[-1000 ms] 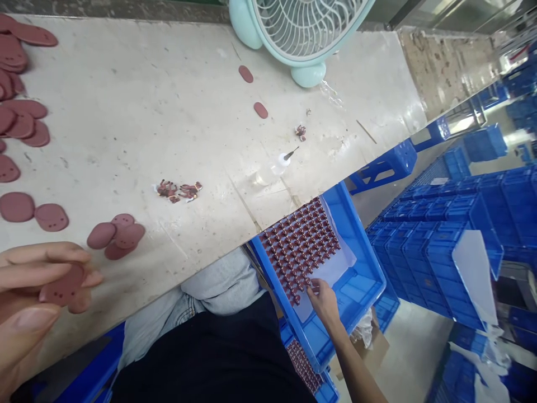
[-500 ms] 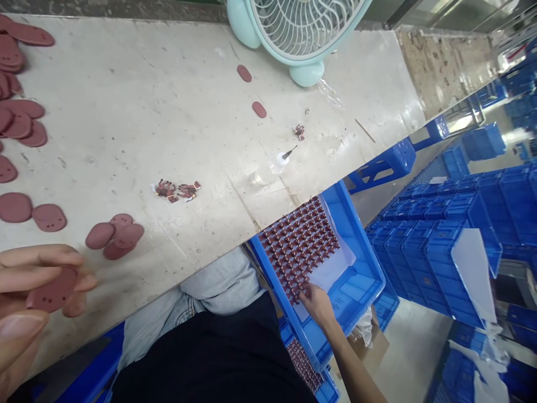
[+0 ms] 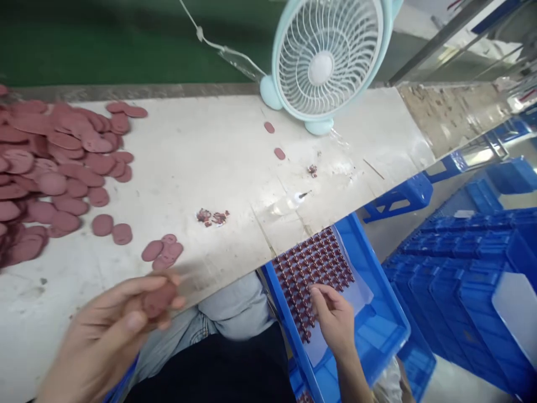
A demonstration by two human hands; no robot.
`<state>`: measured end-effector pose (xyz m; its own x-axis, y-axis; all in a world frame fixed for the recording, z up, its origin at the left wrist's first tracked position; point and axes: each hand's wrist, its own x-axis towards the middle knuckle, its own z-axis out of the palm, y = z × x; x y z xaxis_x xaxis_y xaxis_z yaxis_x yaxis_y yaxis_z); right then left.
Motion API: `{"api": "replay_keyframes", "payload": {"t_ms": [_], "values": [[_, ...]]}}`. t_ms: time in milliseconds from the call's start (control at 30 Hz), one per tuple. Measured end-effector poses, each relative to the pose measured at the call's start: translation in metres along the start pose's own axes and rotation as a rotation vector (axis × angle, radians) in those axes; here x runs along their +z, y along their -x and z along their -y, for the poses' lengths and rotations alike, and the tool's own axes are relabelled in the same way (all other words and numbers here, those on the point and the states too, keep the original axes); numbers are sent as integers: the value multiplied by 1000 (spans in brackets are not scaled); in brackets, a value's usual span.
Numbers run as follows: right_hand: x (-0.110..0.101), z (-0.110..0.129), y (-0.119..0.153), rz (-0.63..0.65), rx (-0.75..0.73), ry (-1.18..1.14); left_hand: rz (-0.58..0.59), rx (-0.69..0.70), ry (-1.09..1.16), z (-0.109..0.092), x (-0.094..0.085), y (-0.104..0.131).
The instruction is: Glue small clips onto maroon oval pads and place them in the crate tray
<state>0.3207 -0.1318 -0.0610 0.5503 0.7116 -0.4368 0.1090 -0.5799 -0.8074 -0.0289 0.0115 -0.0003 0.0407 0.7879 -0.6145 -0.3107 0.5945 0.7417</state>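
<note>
My left hand (image 3: pixel 111 330) pinches a reddish-brown oval disc (image 3: pixel 159 299) between thumb and fingers, over the front edge of the workbench. My right hand (image 3: pixel 335 319) is above the blue crate (image 3: pixel 380 319), its fingers curled together near rows of small brown figurines (image 3: pixel 308 268). What sits between those fingertips, if anything, is hidden. White sheeting (image 3: pixel 359 291) lies under the figurines. Beyond my left hand, a small cluster of similar discs (image 3: pixel 163 253) rests on the bench. Two or so small brown figurines (image 3: pixel 212 217) lie to the right of that cluster.
A large heap of discs (image 3: pixel 62 162) covers the bench's left side. A clear bottle with a needle tip (image 3: pixel 287 204) lies near the front edge. Behind it stands a pale blue fan (image 3: pixel 321 67). Stacked blue crates (image 3: pixel 453 313) fill the floor at right.
The view has shifted, showing more of the disc heap and the fan. My left hand has come rightward with the disc. My right hand has moved back from the near corner of the figurine rows.
</note>
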Motion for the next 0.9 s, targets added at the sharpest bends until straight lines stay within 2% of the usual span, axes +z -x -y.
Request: {"api": "replay_keyframes", "payload": {"t_ms": [67, 133, 267, 367, 433, 500, 600, 733, 800, 900], "values": [[31, 41, -12, 113, -35, -258, 47, -90, 94, 3, 23, 4], [62, 79, -31, 266, -42, -476, 107, -162, 187, 9, 37, 6], [108, 139, -82, 479, -53, -815, 234, -198, 351, 26, 41, 5], [121, 166, -101, 598, -48, -977, 312, -184, 437, 34, 39, 4], [122, 174, -94, 678, -20, -1027, 330, -167, 479, 36, 38, 3], [121, 175, -73, 722, -9, -1024, 344, -153, 509, 37, 39, 2], [120, 166, -26, 683, -142, -852, 355, -147, 548, 37, 43, 2], [132, 150, 26, 419, -408, -546, 361, -137, 574, 37, 48, 5], [141, 146, 38, 281, -504, -491, 374, -118, 593, 36, 49, 7], [151, 142, 41, 153, -566, -450, 395, -102, 628, 33, 50, 9]]}}
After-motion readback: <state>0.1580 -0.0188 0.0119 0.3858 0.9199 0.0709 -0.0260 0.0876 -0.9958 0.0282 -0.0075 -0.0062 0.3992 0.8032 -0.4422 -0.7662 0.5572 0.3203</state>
